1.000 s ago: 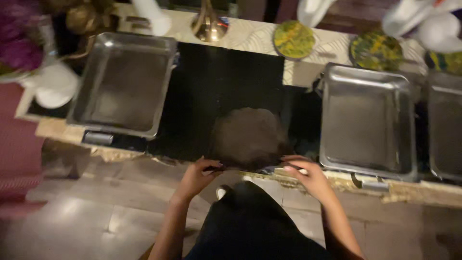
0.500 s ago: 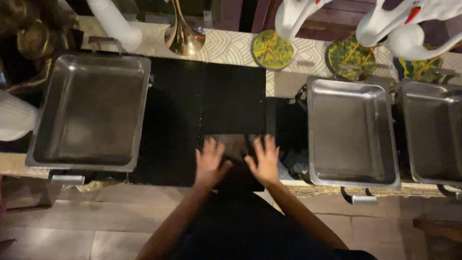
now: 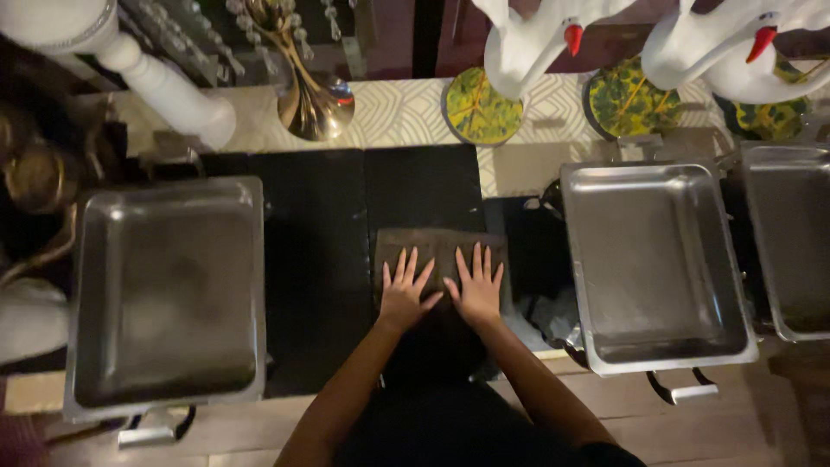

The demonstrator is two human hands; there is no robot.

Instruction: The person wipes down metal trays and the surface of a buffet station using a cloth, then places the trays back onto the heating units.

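A: What are the hands on?

B: Both lie flat on a dark folded cloth [image 3: 441,251] at the centre of the frame. The left hand [image 3: 404,291] and the right hand [image 3: 475,287] are side by side, fingers spread and pointing to the top of the frame, palms pressed down, gripping nothing.

A: How does the cloth look?

B: A dull brown-grey rectangle, smooth, its upper edge straight and its upper corners square. Its lower part is covered by the hands and blends into the person's dark clothing, so I cannot tell where it ends there.

A: What does it lie on?

B: A black tabletop [image 3: 320,259] that runs from the centre toward the upper middle of the frame, up to a pale patterned runner [image 3: 398,112].

A: And the room around it?

B: Left of the cloth there is a bare black strip, then a large steel tray [image 3: 164,294] filling the left side. To the right, a narrow dark gap with some crumpled dark material, then a second steel tray [image 3: 653,259], and a third tray [image 3: 791,233] at the right edge. Above, well apart, stand a brass stand [image 3: 311,99], two yellow-green round mats [image 3: 478,105] and white swan figures [image 3: 536,39]
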